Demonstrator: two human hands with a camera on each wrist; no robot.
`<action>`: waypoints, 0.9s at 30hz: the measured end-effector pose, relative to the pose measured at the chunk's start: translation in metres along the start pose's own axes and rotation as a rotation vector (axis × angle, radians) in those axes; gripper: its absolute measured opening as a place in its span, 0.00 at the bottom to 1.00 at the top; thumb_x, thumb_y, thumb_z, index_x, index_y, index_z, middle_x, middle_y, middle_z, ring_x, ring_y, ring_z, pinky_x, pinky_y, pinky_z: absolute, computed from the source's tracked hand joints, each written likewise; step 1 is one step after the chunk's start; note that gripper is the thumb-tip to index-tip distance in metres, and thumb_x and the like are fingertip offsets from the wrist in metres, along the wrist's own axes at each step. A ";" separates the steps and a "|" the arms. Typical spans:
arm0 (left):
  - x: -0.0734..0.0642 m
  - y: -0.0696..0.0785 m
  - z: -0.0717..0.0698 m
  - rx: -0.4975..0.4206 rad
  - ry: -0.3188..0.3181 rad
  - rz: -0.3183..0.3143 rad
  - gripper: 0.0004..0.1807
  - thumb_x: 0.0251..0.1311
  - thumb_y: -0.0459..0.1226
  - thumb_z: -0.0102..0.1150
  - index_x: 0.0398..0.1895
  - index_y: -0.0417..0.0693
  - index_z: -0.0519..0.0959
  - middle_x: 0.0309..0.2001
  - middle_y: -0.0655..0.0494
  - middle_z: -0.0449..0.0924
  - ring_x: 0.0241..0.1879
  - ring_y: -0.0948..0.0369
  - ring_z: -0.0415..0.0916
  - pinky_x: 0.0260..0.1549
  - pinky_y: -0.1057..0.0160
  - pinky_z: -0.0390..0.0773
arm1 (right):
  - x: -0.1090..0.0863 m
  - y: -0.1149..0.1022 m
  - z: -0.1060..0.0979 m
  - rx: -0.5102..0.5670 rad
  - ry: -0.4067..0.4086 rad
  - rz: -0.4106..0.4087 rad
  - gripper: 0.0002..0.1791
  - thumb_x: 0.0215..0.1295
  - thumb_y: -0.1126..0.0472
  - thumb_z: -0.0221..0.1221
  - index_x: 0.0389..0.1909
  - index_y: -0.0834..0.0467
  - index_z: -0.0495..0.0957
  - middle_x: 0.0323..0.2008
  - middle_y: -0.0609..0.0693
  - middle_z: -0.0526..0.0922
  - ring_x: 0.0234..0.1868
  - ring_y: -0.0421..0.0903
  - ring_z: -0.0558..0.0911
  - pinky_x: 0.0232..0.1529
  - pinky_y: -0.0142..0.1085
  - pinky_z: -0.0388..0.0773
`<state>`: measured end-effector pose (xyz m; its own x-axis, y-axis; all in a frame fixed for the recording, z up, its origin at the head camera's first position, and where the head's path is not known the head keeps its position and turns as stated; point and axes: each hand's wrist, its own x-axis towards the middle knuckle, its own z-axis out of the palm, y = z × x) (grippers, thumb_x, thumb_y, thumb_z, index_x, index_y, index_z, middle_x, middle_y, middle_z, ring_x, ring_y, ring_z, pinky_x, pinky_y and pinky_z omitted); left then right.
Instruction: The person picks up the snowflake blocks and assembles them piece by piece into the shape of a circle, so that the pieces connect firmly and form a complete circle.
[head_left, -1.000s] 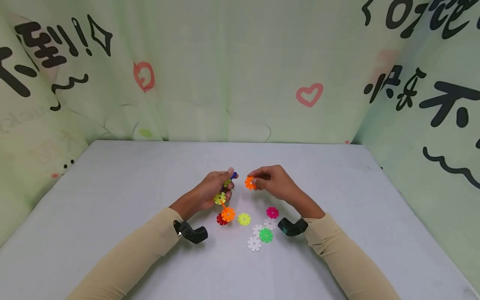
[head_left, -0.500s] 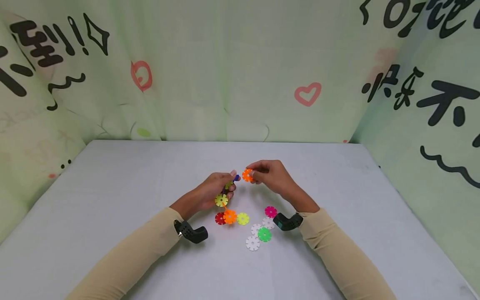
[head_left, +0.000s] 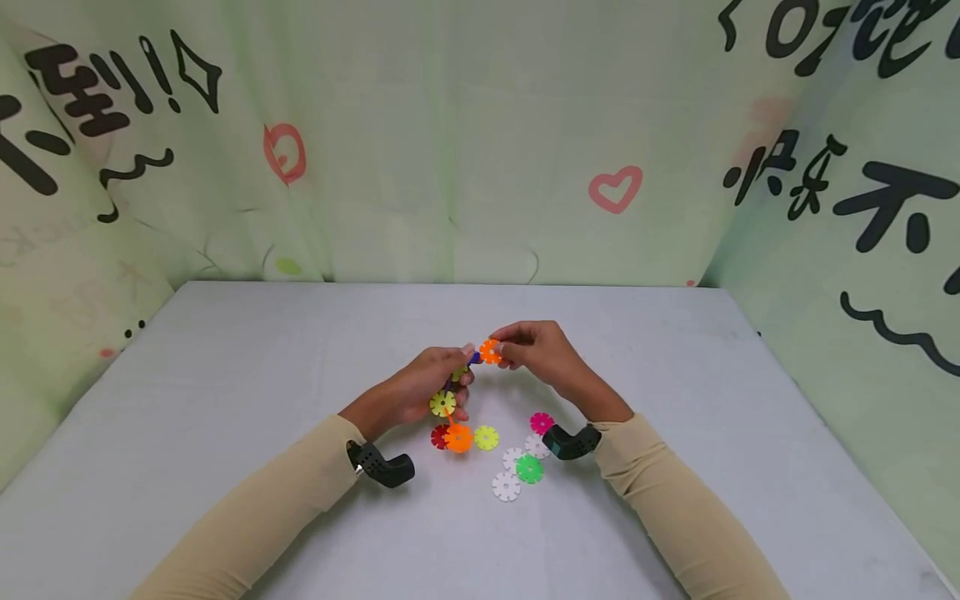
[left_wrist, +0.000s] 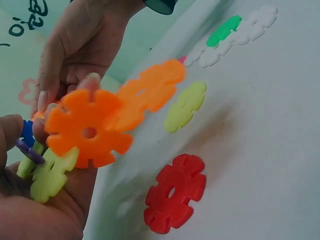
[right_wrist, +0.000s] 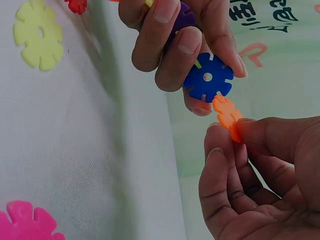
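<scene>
My left hand (head_left: 420, 387) grips a chain of interlocking notched plastic discs. A blue disc (right_wrist: 215, 75) forms its top end, held between thumb and fingers, with a purple disc (right_wrist: 184, 19) partly hidden behind the fingers. Lower down hang a yellow disc (head_left: 442, 404) and orange discs (left_wrist: 90, 145). Thumb and fingers of my right hand (head_left: 546, 362) pinch a single orange disc (right_wrist: 227, 115) by its edge. Its rim meets the rim of the blue disc, the two standing crosswise in the right wrist view.
On the white table (head_left: 300, 358) lie a red disc (left_wrist: 175, 192) below the chain and a loose yellow disc (head_left: 486, 438). Nearer the right wrist are a pink disc (head_left: 542, 423), a green disc (head_left: 529, 469) and several white discs (head_left: 506, 487). Printed curtains (head_left: 480, 167) surround the table.
My right hand has moved left and slightly up, bringing the orange disc from apart to the blue disc's edge. The left hand has shifted slightly, and the blue disc shows more beyond its thumb.
</scene>
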<state>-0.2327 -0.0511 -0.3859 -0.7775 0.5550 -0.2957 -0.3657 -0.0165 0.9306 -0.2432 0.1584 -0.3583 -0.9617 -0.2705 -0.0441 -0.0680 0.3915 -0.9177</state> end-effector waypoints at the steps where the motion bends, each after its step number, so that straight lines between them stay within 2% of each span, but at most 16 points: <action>1: 0.000 0.000 0.000 0.007 0.004 0.007 0.29 0.72 0.50 0.45 0.57 0.31 0.65 0.30 0.52 0.66 0.24 0.59 0.68 0.26 0.65 0.79 | 0.000 0.000 0.000 0.003 -0.003 0.005 0.12 0.66 0.65 0.58 0.47 0.65 0.81 0.35 0.55 0.84 0.38 0.55 0.82 0.43 0.41 0.80; 5: 0.000 0.000 0.002 0.028 0.027 0.023 0.28 0.73 0.51 0.44 0.56 0.32 0.66 0.29 0.53 0.65 0.22 0.59 0.64 0.21 0.67 0.72 | -0.001 0.000 0.000 0.008 -0.002 0.018 0.12 0.67 0.64 0.59 0.48 0.63 0.82 0.34 0.54 0.85 0.40 0.57 0.82 0.44 0.40 0.79; 9: 0.000 0.001 0.002 0.023 0.042 0.032 0.27 0.74 0.50 0.43 0.57 0.32 0.67 0.29 0.53 0.65 0.22 0.59 0.64 0.21 0.68 0.71 | -0.002 -0.002 0.000 0.032 -0.007 0.020 0.14 0.67 0.63 0.59 0.51 0.63 0.81 0.38 0.54 0.85 0.42 0.57 0.82 0.48 0.43 0.78; 14: 0.000 0.002 0.000 0.003 0.004 0.049 0.26 0.75 0.47 0.42 0.56 0.29 0.65 0.29 0.53 0.65 0.22 0.60 0.62 0.21 0.68 0.69 | -0.004 -0.004 -0.002 0.075 0.003 0.037 0.14 0.67 0.62 0.60 0.50 0.62 0.82 0.41 0.55 0.84 0.44 0.57 0.82 0.51 0.44 0.77; 17: 0.001 0.002 0.000 -0.003 -0.016 0.045 0.25 0.75 0.47 0.43 0.55 0.29 0.64 0.28 0.53 0.64 0.22 0.60 0.61 0.21 0.68 0.68 | -0.004 -0.005 -0.002 0.079 0.011 0.052 0.12 0.66 0.61 0.61 0.47 0.63 0.83 0.39 0.55 0.85 0.43 0.56 0.82 0.50 0.44 0.78; 27: 0.000 -0.002 -0.001 0.010 0.002 0.065 0.24 0.75 0.46 0.42 0.56 0.29 0.65 0.28 0.53 0.63 0.23 0.60 0.61 0.22 0.67 0.67 | -0.002 -0.008 0.003 0.084 0.013 0.081 0.11 0.67 0.64 0.60 0.45 0.65 0.82 0.34 0.56 0.84 0.35 0.48 0.82 0.47 0.42 0.79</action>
<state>-0.2329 -0.0516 -0.3876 -0.8004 0.5514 -0.2353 -0.3095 -0.0438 0.9499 -0.2404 0.1532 -0.3525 -0.9665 -0.2295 -0.1151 0.0322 0.3363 -0.9412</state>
